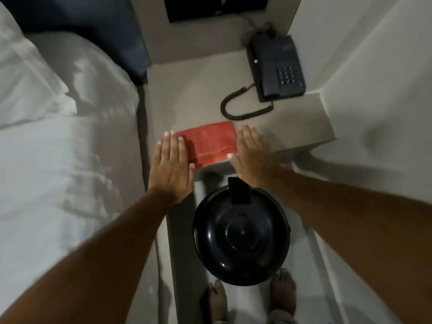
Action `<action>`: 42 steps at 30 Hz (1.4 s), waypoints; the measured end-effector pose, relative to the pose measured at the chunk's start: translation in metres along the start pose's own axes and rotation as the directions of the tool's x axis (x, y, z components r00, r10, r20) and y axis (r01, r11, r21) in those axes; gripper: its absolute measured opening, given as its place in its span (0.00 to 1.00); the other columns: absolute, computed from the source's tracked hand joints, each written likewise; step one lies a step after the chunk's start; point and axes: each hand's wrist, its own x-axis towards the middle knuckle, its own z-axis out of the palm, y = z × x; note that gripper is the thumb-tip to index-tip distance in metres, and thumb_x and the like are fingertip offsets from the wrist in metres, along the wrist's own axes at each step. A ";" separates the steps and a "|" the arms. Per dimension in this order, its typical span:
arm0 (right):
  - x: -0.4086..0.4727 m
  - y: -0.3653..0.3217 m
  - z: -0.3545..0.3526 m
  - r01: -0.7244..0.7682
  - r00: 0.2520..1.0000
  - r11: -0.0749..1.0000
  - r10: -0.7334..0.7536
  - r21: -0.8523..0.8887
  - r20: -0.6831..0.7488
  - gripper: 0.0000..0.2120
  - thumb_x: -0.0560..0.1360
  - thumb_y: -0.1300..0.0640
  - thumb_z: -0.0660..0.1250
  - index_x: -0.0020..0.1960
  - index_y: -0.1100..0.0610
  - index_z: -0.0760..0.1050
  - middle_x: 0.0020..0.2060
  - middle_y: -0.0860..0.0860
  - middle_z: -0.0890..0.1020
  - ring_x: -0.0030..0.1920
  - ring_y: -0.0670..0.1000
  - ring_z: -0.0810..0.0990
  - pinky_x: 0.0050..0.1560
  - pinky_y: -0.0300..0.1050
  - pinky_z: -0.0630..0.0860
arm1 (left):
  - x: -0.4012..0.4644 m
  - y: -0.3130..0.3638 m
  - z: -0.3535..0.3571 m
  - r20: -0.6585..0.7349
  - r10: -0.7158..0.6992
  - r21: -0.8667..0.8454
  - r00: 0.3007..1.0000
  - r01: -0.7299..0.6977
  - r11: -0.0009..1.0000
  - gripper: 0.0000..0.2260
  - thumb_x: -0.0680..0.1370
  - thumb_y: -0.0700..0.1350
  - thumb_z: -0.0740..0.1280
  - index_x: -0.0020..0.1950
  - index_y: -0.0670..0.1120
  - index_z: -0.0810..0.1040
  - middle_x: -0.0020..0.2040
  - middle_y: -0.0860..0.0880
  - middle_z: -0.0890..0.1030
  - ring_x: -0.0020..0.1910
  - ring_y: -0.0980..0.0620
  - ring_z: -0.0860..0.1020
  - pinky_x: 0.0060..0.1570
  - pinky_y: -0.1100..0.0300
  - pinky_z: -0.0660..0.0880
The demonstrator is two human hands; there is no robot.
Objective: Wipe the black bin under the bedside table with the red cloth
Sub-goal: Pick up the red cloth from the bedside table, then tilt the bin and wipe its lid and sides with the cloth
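A folded red terry cloth (211, 142) lies flat at the front edge of the grey, matte-topped bedside table (187, 94), closer to the front left corner than to the right. Both hands are stretched out over it, palms down and fingers straight. The left hand (171, 168) is spread flat, its fingertips (180, 138) over the cloth's left end and its palm hanging past the table's front edge. The right hand (252, 155) lies open along the cloth's right end, its thumb at the near right corner of the fold. Neither hand has closed on anything; they look to be flanking the cloth from both ends, likely to gather it up.

The round, glossy black plastic bin (240, 232) with a domed lid stands on the pale floor just in front of the table, out in the open rather than tucked beneath it, with a flat black tab (239, 190) rising at its far rim. Bare feet (284, 291) stand at its near side, so the person is positioned directly over it, within easy reach for wiping. Judged from this, the wiping itself has not begun: the cloth is on the table and the bin untouched.

A dark blue corded telephone (278, 69) sits at the table's back right corner, its coiled cord (243, 104) looping forward to end just behind the cloth. A bed with white sheets (58, 136) runs along the table's left side.
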 end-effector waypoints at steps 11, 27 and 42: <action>0.070 -0.042 0.020 -0.515 0.782 0.370 0.572 0.773 0.247 0.29 0.73 0.51 0.76 0.67 0.63 0.70 0.51 0.52 0.78 0.40 0.46 0.78 0.34 0.35 0.75 | 0.012 -0.011 0.054 0.065 0.076 -0.228 0.995 -0.059 0.972 0.30 0.81 0.52 0.52 0.78 0.39 0.44 0.79 0.37 0.46 0.78 0.41 0.43 0.75 0.43 0.47; -0.158 -0.009 -0.029 -0.107 0.896 -0.326 0.377 0.939 0.233 0.25 0.76 0.62 0.68 0.72 0.61 0.68 0.65 0.60 0.79 0.61 0.59 0.82 0.58 0.59 0.81 | -0.122 0.091 0.070 -0.120 0.212 -0.330 0.970 -0.240 0.913 0.30 0.80 0.50 0.52 0.76 0.33 0.50 0.78 0.33 0.50 0.78 0.39 0.45 0.74 0.42 0.50; -0.313 0.091 0.166 0.036 0.555 -0.210 0.817 0.977 0.155 0.16 0.82 0.58 0.62 0.69 0.56 0.74 0.59 0.56 0.83 0.52 0.50 0.84 0.54 0.47 0.82 | -0.133 0.174 0.156 -0.136 0.315 -0.187 0.939 -0.337 0.923 0.31 0.79 0.54 0.49 0.77 0.36 0.50 0.78 0.36 0.51 0.78 0.42 0.47 0.76 0.46 0.49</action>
